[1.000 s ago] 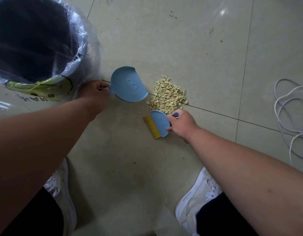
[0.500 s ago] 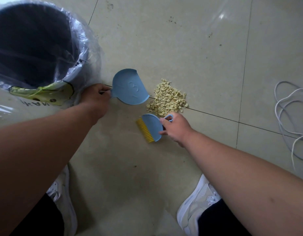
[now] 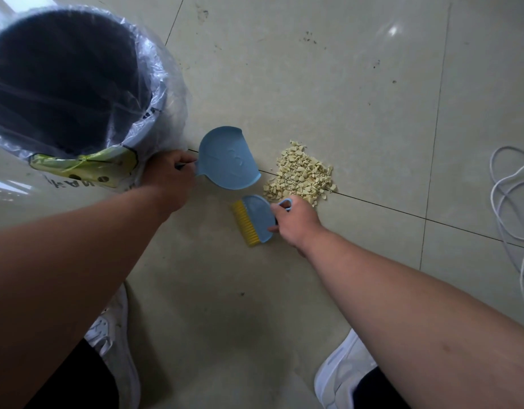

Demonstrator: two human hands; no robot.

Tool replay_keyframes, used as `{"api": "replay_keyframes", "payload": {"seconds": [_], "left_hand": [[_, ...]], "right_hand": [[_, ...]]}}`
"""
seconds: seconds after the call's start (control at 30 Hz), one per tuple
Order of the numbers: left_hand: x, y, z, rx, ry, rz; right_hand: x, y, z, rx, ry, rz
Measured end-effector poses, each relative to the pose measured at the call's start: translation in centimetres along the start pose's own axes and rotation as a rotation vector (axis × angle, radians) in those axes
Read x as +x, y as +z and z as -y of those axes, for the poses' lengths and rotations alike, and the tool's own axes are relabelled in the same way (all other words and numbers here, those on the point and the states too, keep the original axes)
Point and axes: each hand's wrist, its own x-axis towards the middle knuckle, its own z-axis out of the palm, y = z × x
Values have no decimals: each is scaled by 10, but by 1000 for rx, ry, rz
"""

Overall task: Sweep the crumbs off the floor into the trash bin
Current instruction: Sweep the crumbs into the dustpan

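A pile of pale yellow crumbs [image 3: 300,174] lies on the beige tiled floor, across a grout line. My left hand [image 3: 166,181] grips the handle of a small blue dustpan [image 3: 227,159], which sits on the floor just left of the pile, its open edge toward the crumbs. My right hand [image 3: 294,221] holds a small blue brush with yellow bristles [image 3: 255,221] by its loop handle, just below the pile and the dustpan; the bristles point left, away from the crumbs. The trash bin [image 3: 66,84], dark inside and lined with a clear plastic bag, stands at the upper left.
A coil of white cable [image 3: 508,208] lies on the floor at the right edge. My two white shoes [image 3: 113,343] [image 3: 343,379] are planted at the bottom of the view. Bare tiles stretch beyond the crumbs.
The brush in my right hand has drifted slightly left and down, away from the crumb pile. The dustpan and my left hand have stayed beside the bin.
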Motion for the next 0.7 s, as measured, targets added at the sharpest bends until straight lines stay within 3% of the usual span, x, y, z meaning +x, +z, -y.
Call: {"api": "replay_keyframes", "payload": {"seconds": [0.37,0.7], "left_hand": [[2,2,3,35,16,-9],[-4,-8,8,194,57,82]], "right_hand": [[24,-62,-9,84,31,-228],[16,-56,1,157,16,-228]]}}
